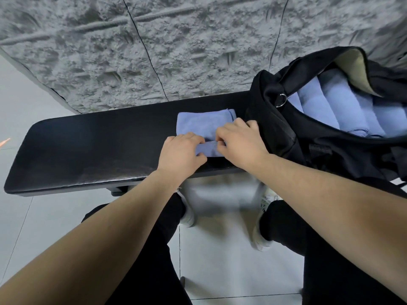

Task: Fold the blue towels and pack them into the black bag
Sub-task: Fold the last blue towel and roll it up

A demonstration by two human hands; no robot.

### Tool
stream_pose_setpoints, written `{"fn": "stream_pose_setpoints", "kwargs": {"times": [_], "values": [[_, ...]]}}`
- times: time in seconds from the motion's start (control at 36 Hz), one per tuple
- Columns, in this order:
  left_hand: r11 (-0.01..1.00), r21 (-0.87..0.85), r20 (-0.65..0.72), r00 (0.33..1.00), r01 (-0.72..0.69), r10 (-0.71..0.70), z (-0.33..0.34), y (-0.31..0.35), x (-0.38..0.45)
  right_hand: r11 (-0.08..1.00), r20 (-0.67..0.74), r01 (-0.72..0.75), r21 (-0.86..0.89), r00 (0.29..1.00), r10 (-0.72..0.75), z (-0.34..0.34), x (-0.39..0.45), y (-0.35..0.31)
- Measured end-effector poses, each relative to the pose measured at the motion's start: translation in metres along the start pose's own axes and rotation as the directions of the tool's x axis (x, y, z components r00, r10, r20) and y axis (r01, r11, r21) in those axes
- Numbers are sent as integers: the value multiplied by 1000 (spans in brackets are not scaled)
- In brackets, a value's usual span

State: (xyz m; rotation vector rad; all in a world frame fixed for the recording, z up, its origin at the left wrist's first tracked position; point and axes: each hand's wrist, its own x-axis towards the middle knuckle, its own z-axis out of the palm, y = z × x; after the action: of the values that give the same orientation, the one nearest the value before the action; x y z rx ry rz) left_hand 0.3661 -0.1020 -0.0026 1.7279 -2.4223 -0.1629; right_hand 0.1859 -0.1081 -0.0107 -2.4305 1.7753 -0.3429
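Blue towel [201, 125] gripped by two hands, perhaps four rolls [343, 106] bagged.

Left hand [181, 151] and right hand [240, 144] grip a blue towel [198, 124] on the bench [88, 150] beside the black bag [286, 133].

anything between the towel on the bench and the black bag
Nothing: in the head view the blue towel lies right beside the black bag on the black bench, with the right hand over that end.
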Motion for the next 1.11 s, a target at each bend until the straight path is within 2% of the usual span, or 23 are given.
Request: {"fn": "stream_pose_setpoints", "kwargs": {"times": [0.08, 0.19, 0.47, 0.56, 0.61, 0.67, 0.83, 0.92, 0.97, 1.11], "values": [[998, -50, 5, 1000, 31, -31, 0, 0, 1, 995, -42, 88, -45, 995, -90, -3, -6, 0], [995, -85, 40, 998, 57, -54, -1, 2, 0, 983, 37, 167, -77, 986, -165, 2, -18, 3], [978, -113, 206, 967, 175, -150, -14, 10, -14, 985, 165, 165, -49, 974, -155, -11, -25, -4], [969, -159, 236, 961, 187, -147, -17, 10, -15, 985, 131, 160, -59, 980, -151, -8, -26, -4], [960, -195, 247, 957, 203, -152, -19, 9, -14, 983, 42, 162, -82, 986, -159, -6, -27, -5], [963, -198, 225, 965, 183, -137, -19, 7, -13, 986, -28, 147, -74, 988, -149, -4, -27, -5], [992, -113, 103, 994, 53, -41, -14, 0, -10, 995, -27, 70, -66, 997, -72, -4, -20, -7], [998, -58, 36, 999, 5, -3, -16, 0, -9, 996, 71, 61, -69, 996, -56, -5, -14, -7], [998, -64, 65, 998, 9, -5, -19, 2, -8, 996, 125, 57, -63, 991, -49, -6, -9, -5], [1000, 3, 127, 992, -5, 5, -18, -1, -6, 1000, 149, -29, 1, 988, 28, -4, -2, -5]]}}
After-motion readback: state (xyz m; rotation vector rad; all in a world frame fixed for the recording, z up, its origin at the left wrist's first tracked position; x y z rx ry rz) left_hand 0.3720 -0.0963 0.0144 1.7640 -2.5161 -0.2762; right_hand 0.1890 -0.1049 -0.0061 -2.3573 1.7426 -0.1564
